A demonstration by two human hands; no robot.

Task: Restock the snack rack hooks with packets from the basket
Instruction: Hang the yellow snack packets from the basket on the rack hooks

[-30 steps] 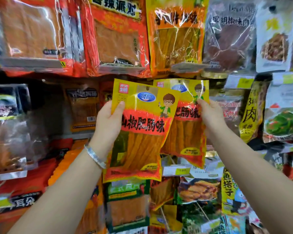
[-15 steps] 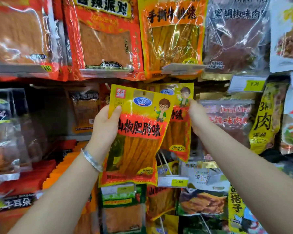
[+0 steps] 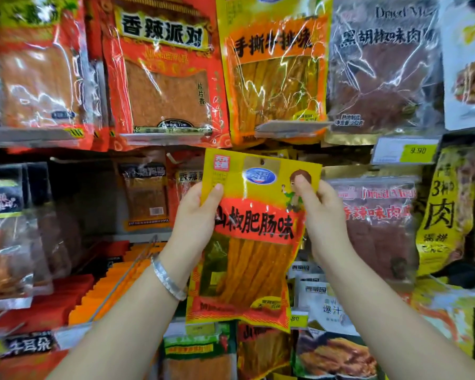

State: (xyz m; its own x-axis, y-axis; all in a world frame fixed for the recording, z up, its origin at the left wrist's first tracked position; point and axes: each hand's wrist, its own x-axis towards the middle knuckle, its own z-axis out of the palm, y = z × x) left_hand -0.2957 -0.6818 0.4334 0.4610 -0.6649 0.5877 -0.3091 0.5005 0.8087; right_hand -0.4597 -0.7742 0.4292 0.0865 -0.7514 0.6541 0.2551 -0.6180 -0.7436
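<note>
Snack packet [image 3: 254, 242] upright in front of you.
Your left hand [image 3: 196, 215] and right hand [image 3: 322, 212] each pinch a side edge; its long axis runs vertically, hang hole [image 3: 262, 162] uppermost.

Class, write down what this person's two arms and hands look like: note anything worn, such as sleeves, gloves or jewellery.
Both forearms are bare to the frame's edge: no sleeves, no gloves. By the left hand, the wrist wears a wide silver-coloured metal bangle with a faceted surface. The right hand and its wrist wear nothing; no rings show on either.
</note>
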